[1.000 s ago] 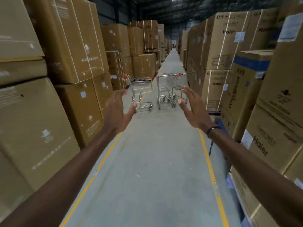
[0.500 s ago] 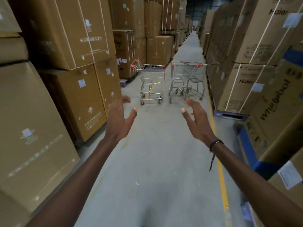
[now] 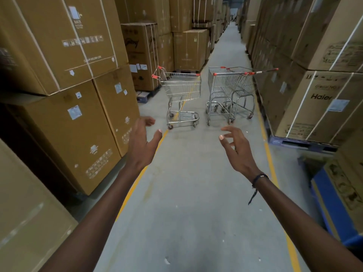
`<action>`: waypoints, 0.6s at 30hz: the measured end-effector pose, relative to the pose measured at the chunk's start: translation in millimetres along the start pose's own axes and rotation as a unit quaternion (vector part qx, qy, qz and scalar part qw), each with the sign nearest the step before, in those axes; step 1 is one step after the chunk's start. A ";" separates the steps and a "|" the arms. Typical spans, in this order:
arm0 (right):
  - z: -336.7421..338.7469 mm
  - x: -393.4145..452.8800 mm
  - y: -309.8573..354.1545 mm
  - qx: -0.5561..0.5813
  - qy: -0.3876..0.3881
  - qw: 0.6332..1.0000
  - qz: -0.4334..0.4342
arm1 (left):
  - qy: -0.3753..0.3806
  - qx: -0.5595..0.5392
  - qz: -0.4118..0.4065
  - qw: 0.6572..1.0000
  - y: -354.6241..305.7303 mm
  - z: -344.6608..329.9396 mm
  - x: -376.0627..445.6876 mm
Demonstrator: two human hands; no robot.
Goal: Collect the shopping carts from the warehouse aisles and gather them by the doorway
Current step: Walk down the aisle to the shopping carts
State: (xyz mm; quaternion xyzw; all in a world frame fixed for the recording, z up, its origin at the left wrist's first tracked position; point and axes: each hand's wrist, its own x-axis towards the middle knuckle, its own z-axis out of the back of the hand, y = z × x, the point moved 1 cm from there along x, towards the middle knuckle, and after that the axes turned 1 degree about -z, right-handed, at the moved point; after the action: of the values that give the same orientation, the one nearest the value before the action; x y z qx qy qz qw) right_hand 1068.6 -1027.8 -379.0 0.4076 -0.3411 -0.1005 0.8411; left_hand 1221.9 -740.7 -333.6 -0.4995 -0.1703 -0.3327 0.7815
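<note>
Silver wire shopping carts (image 3: 183, 91) with red handle caps, brown cardboard boxes (image 3: 59, 46) strapped in white, yellow floor lines (image 3: 137, 181), my black wristband (image 3: 258, 178).

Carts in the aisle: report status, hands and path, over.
Left hand and right hand open, empty, short of the carts. Single cart left, nested pair right, untouched. Floor between shows nothing in the way.

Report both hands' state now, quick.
Left hand: open, fingers relaxed, holding nothing.
Right hand: open, fingers loosely curled, holding nothing, short of the carts.
</note>
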 end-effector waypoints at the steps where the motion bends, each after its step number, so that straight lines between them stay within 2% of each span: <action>1: -6.8 22.1 -13.4 0.002 0.002 1.000 -0.005 | 0.003 -0.001 0.002 1.000 11.8 -13.5 21.7; 11: -85.2 274.4 -188.5 0.012 0.016 1.000 -0.009 | 0.006 0.009 0.032 0.999 169.0 -157.7 230.3; 18: -139.0 468.7 -260.6 0.033 0.061 0.998 0.013 | -0.036 0.016 0.077 0.996 252.8 -227.0 385.2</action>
State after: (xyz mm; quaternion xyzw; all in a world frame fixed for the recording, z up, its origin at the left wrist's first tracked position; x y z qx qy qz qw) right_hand 1538.3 -1320.3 -405.5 0.4360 -0.2975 -0.0535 0.8477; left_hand 1658.9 -1007.8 -372.2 -0.5103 -0.1647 -0.2511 0.8059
